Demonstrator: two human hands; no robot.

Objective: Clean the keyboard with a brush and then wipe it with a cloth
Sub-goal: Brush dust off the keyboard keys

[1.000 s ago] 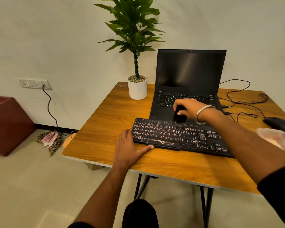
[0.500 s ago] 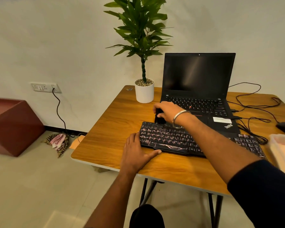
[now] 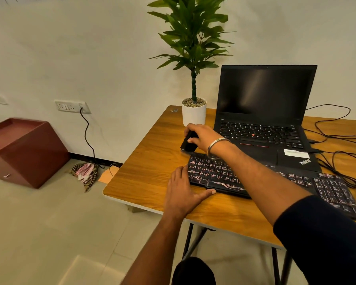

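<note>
Head view: I'm looking down over a wooden tabletop (image 3: 144,161), so let me sweep it from left to right.
Far left: I see a dark red cabinet (image 3: 27,149) on the floor, a wall socket (image 3: 72,106) with a black cord plugged in, and a checked cloth (image 3: 84,171) bunched on the floor by the wall.
Left hand (image 3: 181,192): it lies flat on the tabletop at the keyboard's left end, fingers straight and relaxed, thumb stretched along the front edge; I see nothing held.
Brush (image 3: 188,144): small and black, it sits just off the keyboard's back left corner, its lower end down at the tabletop.
Right hand (image 3: 203,136): it reaches across over the keys, fingers curled round the brush, a metal bangle (image 3: 217,145) on the wrist.
Keyboard (image 3: 214,173): black with pale markings, it lies across the tabletop in front of the laptop, its right end running off toward the frame edge.
Plant (image 3: 193,112): a white pot stands just behind the brush hand.
Laptop (image 3: 263,120): open, screen dark, right behind the keyboard.
Far right: I see black cables (image 3: 337,140) looped loosely on the tabletop.
</note>
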